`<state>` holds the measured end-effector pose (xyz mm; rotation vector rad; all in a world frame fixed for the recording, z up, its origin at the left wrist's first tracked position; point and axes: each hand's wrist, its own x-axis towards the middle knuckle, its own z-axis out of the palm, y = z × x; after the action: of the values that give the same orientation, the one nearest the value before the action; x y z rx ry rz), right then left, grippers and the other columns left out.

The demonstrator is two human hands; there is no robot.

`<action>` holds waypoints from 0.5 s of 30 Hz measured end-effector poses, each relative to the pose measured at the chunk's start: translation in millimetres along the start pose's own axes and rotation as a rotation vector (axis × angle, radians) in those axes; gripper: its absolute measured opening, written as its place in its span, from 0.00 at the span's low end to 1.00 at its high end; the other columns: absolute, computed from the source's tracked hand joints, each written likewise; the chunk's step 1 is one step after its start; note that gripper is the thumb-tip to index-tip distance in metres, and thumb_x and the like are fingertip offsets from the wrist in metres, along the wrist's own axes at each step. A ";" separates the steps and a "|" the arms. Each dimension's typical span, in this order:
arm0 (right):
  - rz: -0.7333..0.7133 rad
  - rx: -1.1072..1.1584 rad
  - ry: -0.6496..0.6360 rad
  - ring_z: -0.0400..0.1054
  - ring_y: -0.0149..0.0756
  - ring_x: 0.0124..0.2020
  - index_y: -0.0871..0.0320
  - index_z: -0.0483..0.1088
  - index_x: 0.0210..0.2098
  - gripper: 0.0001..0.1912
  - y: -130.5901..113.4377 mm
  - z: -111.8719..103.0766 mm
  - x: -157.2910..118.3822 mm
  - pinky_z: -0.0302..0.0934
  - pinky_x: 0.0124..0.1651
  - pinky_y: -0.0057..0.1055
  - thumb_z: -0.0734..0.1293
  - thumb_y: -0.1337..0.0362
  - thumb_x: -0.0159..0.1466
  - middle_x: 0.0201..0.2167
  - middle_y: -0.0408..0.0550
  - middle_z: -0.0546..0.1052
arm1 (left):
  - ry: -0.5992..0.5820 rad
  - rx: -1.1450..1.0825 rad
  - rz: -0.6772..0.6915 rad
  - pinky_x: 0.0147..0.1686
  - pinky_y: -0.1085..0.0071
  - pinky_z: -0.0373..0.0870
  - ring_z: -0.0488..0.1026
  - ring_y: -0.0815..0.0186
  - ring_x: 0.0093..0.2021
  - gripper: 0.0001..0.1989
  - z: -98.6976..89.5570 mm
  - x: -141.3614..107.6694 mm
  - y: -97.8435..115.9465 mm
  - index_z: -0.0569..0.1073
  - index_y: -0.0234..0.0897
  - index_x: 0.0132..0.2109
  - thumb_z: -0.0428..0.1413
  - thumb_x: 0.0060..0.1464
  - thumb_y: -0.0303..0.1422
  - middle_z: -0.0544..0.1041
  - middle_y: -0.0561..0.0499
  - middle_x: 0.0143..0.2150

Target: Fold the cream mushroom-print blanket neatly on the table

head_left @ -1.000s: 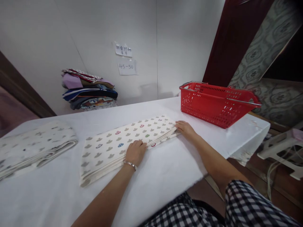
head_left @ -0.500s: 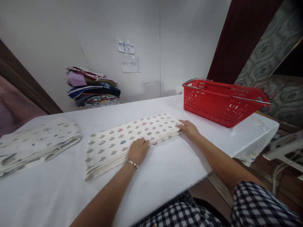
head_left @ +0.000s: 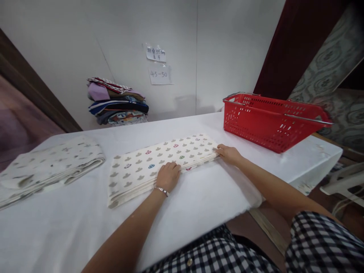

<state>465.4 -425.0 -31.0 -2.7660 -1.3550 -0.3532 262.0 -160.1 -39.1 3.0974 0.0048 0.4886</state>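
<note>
A long folded white cloth (head_left: 159, 161) with grey mushroom-like shapes and a few coloured ones lies in front of me on the table. Its stacked layers show along the near edge. My left hand (head_left: 168, 176), with a bracelet at the wrist, rests on that near edge at about the middle, fingers lying over the top layer; the thumb is hidden. At the cloth's right end, my right hand (head_left: 228, 154) pinches the near corner between thumb and fingers.
Another folded patterned white cloth (head_left: 57, 161) lies at the left. A pile of folded fabrics (head_left: 118, 102) stands against the wall at the back. The red basket (head_left: 264, 123) with metal handles sits at the right rear of the white-covered table (head_left: 196, 204). Two paper notes (head_left: 159, 74) hang on the wall.
The camera view has shifted a little, so the scene sits slightly farther right. Both hands stay at about the same places on the cloth.
</note>
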 end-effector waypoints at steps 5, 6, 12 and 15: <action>0.007 0.010 0.039 0.69 0.35 0.35 0.54 0.73 0.38 0.11 3.2 -26.9 43.0 0.58 0.32 0.27 0.60 0.68 0.61 0.45 0.47 0.73 | 0.074 0.016 -0.017 0.41 0.61 0.64 0.68 0.58 0.42 0.11 -6.8 3.7 -2.3 0.72 0.40 0.44 0.47 0.58 0.29 0.74 0.46 0.42; 0.015 0.011 0.090 0.69 0.36 0.38 0.54 0.72 0.41 0.13 4.2 -32.9 51.0 0.58 0.34 0.28 0.58 0.68 0.63 0.46 0.48 0.72 | 0.085 0.034 -0.017 0.41 0.61 0.63 0.68 0.58 0.42 0.11 -7.9 4.2 -2.5 0.72 0.40 0.44 0.47 0.58 0.29 0.74 0.46 0.42; -0.041 0.064 0.140 0.68 0.36 0.42 0.52 0.70 0.45 0.16 7.2 -18.4 31.2 0.61 0.38 0.27 0.56 0.68 0.64 0.48 0.46 0.72 | -0.006 0.098 0.057 0.39 0.62 0.64 0.68 0.58 0.42 0.13 0.1 2.8 -0.5 0.72 0.39 0.45 0.46 0.57 0.26 0.74 0.45 0.42; -0.059 0.069 0.024 0.69 0.34 0.39 0.53 0.72 0.41 0.14 7.9 4.5 2.8 0.61 0.37 0.26 0.57 0.70 0.62 0.43 0.45 0.74 | -0.046 0.091 0.069 0.40 0.62 0.64 0.67 0.58 0.43 0.14 5.8 2.4 0.7 0.72 0.39 0.45 0.46 0.57 0.25 0.73 0.45 0.43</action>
<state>474.1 -427.1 -34.2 -2.6629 -1.4180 -0.3341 266.1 -160.9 -43.8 3.2061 -0.0832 0.4299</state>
